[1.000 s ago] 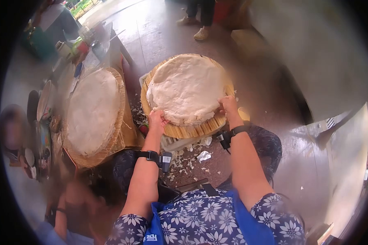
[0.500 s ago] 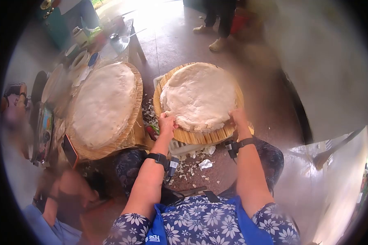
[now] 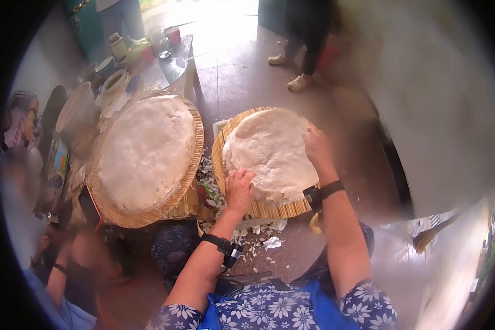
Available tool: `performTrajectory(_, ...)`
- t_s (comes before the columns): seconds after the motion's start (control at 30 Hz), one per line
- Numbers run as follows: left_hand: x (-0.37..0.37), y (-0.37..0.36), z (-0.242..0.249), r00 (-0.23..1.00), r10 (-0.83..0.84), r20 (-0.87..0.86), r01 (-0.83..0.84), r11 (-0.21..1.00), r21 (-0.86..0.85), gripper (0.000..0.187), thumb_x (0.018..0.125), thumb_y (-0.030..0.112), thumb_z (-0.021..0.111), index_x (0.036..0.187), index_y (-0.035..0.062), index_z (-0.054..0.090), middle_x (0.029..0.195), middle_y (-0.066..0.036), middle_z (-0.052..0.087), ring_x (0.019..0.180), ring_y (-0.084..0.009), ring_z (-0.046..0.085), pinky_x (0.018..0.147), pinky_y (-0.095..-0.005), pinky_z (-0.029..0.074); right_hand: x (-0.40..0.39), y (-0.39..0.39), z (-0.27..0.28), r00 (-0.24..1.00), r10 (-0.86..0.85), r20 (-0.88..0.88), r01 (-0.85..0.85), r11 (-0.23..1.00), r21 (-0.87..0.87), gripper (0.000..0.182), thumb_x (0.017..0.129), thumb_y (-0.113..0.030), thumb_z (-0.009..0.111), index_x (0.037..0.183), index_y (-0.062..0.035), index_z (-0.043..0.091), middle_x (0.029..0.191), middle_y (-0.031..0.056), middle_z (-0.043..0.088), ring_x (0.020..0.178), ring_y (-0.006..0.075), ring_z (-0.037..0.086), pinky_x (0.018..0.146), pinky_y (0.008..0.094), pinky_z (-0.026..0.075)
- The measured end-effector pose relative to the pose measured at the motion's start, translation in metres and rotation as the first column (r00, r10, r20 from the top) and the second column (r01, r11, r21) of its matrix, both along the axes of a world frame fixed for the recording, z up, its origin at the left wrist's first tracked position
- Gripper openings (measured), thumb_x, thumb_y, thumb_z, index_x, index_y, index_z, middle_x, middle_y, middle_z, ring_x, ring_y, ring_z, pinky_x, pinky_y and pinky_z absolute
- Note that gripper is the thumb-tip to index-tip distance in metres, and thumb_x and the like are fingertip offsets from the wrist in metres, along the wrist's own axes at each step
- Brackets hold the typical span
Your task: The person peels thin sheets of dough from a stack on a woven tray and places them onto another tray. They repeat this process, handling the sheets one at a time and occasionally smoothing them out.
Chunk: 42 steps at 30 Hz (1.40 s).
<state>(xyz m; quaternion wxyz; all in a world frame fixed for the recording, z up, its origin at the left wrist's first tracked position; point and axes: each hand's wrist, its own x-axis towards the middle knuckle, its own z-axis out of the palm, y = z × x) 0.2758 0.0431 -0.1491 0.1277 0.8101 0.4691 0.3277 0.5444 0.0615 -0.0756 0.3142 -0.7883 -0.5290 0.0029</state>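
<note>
A round, pale, dough-like sheet [image 3: 275, 148] with a wrinkled top and ragged edge lies on a round slatted straw mat [image 3: 219, 159] in front of me. My left hand [image 3: 240, 190] rests on its near-left edge, fingers stretched out over the surface. At the right edge, my right hand [image 3: 319, 148] has its fingers bent together against the rim; how much of the sheet is between them is partly hidden. To the left, a second pale round sheet [image 3: 146, 154] lies on another straw mat [image 3: 195, 137], and neither hand touches it.
White scraps [image 3: 272, 242] litter the floor below the mat. A table [image 3: 176, 66] at upper left carries bowls and bottles. Another person's shoes [image 3: 300, 82] stand ahead. A phone [image 3: 90, 206] is at the left, near another person's arm [image 3: 58, 280]. A broom [image 3: 426, 239] is at right.
My right hand has moved up along the sheet's right edge. My left hand has gone from gripping the near edge to lying over it. The view has shifted, so the mats appear lower.
</note>
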Motion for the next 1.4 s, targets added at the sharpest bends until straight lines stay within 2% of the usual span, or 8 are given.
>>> performTrajectory(0.1,-0.005,-0.003,0.004,0.987,-0.119,-0.111,0.123,0.992,0.026,0.02,0.072,0.007,0.059,0.09,0.0125,0.064,0.096,-0.006,0.059,0.101,-0.0271,0.052,0.091,-0.0433,0.036,-0.006,0.051,0.006,0.986,0.154,0.062,-0.156,0.987,0.022,0.029,0.082,-0.021,0.059,0.107,-0.0058,0.059,0.097,0.0195,0.061,0.095,0.0375,0.058,0.082,0.0446,0.046)
performTrajectory(0.47,-0.01,0.005,0.014,0.968,-0.151,-0.202,0.131,0.986,-0.108,0.017,0.072,0.01,0.062,0.089,0.0154,0.062,0.091,-0.003,0.058,0.098,-0.0239,0.052,0.089,-0.0465,0.035,-0.003,0.173,-0.088,0.945,0.208,0.254,-0.171,0.972,-0.162,0.03,0.081,-0.025,0.055,0.107,-0.0087,0.059,0.103,0.0172,0.061,0.1,0.0359,0.055,0.087,0.0452,0.044)
performTrajectory(0.6,-0.009,0.004,0.012,0.969,-0.131,-0.209,0.109,0.988,-0.114,0.016,0.073,0.011,0.062,0.088,0.0156,0.062,0.092,-0.003,0.058,0.098,-0.0243,0.052,0.091,-0.048,0.034,-0.014,0.173,-0.075,0.968,0.18,0.175,-0.097,0.911,-0.402,0.036,0.086,-0.034,0.055,0.115,-0.0132,0.057,0.118,0.0099,0.057,0.117,0.0296,0.046,0.095,0.0495,0.037)
performTrajectory(0.87,-0.008,0.0,0.01,0.96,-0.115,-0.255,0.092,0.991,-0.101,0.017,0.074,0.013,0.062,0.091,0.0155,0.063,0.094,-0.003,0.058,0.101,-0.0243,0.052,0.092,-0.0494,0.034,-0.024,0.163,-0.092,0.896,0.364,0.254,-0.304,0.921,-0.245,0.021,0.085,-0.018,0.05,0.101,-0.0117,0.062,0.106,0.011,0.061,0.103,0.0313,0.056,0.087,0.0459,0.045)
performTrajectory(0.97,-0.007,-0.003,0.002,0.932,-0.113,-0.344,0.076,0.99,-0.118,0.021,0.074,0.012,0.061,0.094,0.0156,0.064,0.097,-0.004,0.058,0.103,-0.0238,0.051,0.093,-0.0467,0.035,-0.048,0.13,-0.06,0.903,0.41,0.132,-0.365,0.891,-0.272,0.021,0.084,-0.017,0.05,0.1,-0.0135,0.063,0.105,0.0118,0.062,0.105,0.031,0.056,0.087,0.0461,0.045)
performTrajectory(1.17,-0.021,-0.015,0.047,0.972,-0.202,-0.121,0.171,0.959,-0.226,0.023,0.076,0.008,0.059,0.099,0.0098,0.064,0.101,-0.009,0.062,0.098,-0.029,0.057,0.087,-0.0396,0.044,-0.081,0.07,-0.019,0.883,0.467,0.041,-0.454,0.874,-0.174,0.015,0.082,-0.017,0.053,0.088,-0.0106,0.066,0.086,0.0151,0.065,0.085,0.0338,0.061,0.074,0.0432,0.049)
performTrajectory(1.27,-0.032,-0.02,0.077,0.973,-0.231,0.027,0.229,0.93,-0.287,0.023,0.081,0.008,0.059,0.103,0.0065,0.063,0.098,-0.013,0.064,0.089,-0.0259,0.062,0.08,-0.0336,0.049,-0.094,0.034,0.003,0.886,0.462,-0.025,-0.463,0.882,-0.087,0.015,0.081,-0.018,0.053,0.085,-0.0101,0.065,0.085,0.0148,0.064,0.083,0.0335,0.061,0.072,0.0432,0.048)
performTrajectory(1.4,-0.075,-0.04,0.146,0.927,-0.114,0.359,0.256,0.889,-0.379,0.022,0.087,0.011,0.057,0.107,0.0048,0.062,0.095,-0.009,0.065,0.08,-0.0156,0.062,0.075,-0.0257,0.049,-0.117,-0.002,0.024,0.883,0.469,-0.03,-0.469,0.883,0.027,0.017,0.083,-0.024,0.054,0.082,-0.0103,0.064,0.078,0.0156,0.063,0.078,0.0345,0.061,0.067,0.0445,0.047)
